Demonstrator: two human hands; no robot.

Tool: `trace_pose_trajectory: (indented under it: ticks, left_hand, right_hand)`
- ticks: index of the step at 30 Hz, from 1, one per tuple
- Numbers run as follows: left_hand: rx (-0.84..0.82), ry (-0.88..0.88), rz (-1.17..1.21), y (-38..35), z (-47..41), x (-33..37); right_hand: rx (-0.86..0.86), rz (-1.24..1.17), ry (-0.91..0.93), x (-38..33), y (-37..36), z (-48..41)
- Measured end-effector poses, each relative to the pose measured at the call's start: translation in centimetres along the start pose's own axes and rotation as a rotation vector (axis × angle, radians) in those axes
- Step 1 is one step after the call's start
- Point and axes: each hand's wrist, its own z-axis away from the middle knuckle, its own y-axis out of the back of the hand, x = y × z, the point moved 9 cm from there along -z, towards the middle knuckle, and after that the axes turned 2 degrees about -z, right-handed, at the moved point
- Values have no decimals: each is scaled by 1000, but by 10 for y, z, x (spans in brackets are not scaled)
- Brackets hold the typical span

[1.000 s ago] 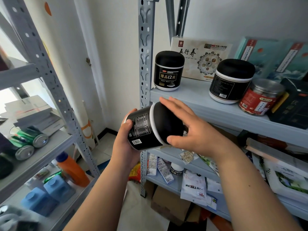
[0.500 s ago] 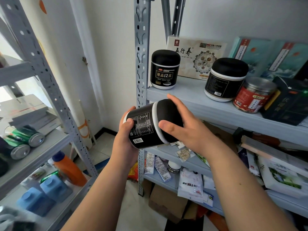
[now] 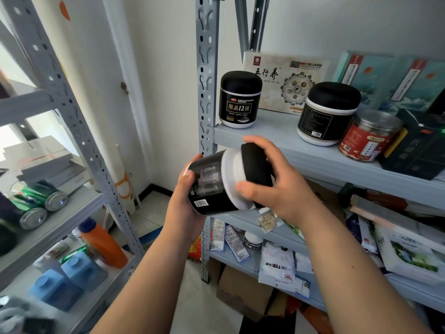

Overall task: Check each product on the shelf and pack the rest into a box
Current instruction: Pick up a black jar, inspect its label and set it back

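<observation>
So the jar (image 3: 209,186) is held on its side in mid-air, just in front of the shelf (image 3: 313,160) edge, near its left post. Left hand (image 3: 185,203) is wrapped round the base end to brace it, and the barcode side faces up so it's readable. Right hand (image 3: 281,189) is curled over the black lid (image 3: 255,165), and a white neck shows between lid and body, so I'd guess it's being opened to check inside. Two matching jars (image 3: 240,100) and a red-labelled tub (image 3: 368,136) sit upright further back on the shelf.
</observation>
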Motion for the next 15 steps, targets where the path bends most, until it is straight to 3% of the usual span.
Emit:
trace_pose_trajectory:
  ticks: [3,6,12,15]
  left_hand:
    - [69,145,160,4,3,-9]
    - [97,176,252,7,7,-14]
    - [-35,150,207,0,8,-13]
    - [-40,134,226,-2,9,-11]
  right_hand:
    - [-15,-463,52,4,7,-1]
    - [5,-667,49,6,10,-2]
    - [39,-629,55,8,8,0]
    - [49,-470,55,1,8,5]
